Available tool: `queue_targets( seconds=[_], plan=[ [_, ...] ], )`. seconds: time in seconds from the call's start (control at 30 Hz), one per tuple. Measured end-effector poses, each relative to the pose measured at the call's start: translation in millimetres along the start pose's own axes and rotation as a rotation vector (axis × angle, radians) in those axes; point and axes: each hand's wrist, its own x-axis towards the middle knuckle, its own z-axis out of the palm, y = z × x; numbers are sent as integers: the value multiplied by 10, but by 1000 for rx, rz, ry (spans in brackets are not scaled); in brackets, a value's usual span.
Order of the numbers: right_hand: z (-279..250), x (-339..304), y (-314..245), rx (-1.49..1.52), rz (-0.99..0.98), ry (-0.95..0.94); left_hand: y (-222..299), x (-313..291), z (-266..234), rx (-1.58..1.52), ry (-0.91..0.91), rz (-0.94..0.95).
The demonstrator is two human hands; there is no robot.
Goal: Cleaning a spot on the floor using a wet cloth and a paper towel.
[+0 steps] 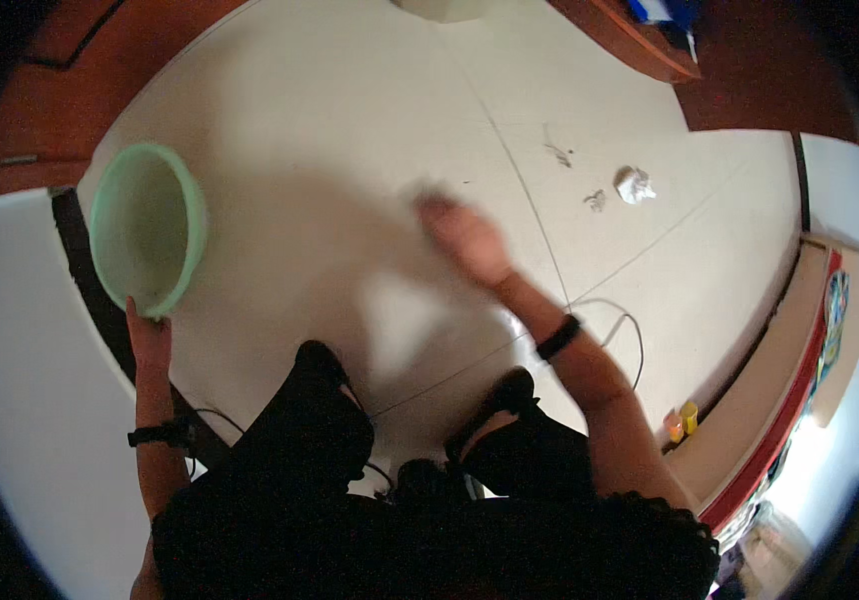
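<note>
At the left, my left hand (150,335) grips the rim of a pale green plastic bucket (100,225). The bucket is tilted, its mouth turned toward the middle of the floor, and its inside looks bare. Out over the floor, my right hand (465,235) is smeared by motion. Something dark shows at its fingertips, but blur hides whether that is a held thing or only the fingers. Beyond it to the right, a crumpled white wad (634,185) lies on the floor beside small dark scraps of debris (595,201).
Pale floor tiles (350,90) spread before my feet. Brown wooden furniture (60,90) stands far left, with more (750,70) far right. A thin cable (640,340) loops near my right forearm. Small yellow and orange containers (689,417) stand by a red-edged shelf (770,440).
</note>
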Motion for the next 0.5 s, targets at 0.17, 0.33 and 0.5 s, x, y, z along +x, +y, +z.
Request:
queue_targets(
  seconds=[0.17, 0.33, 0.5],
  plan=[
    [271, 47, 165, -233, -340, 187, 522, 38, -143, -10, -17, -274],
    [-254, 157, 1500, -306, 208, 307, 766, 112, -223, -1187, 131, -805],
    [-960, -10, 2099, -557, 304, 34, 545, 224, -235, -1226, 94, -783]
  ],
)
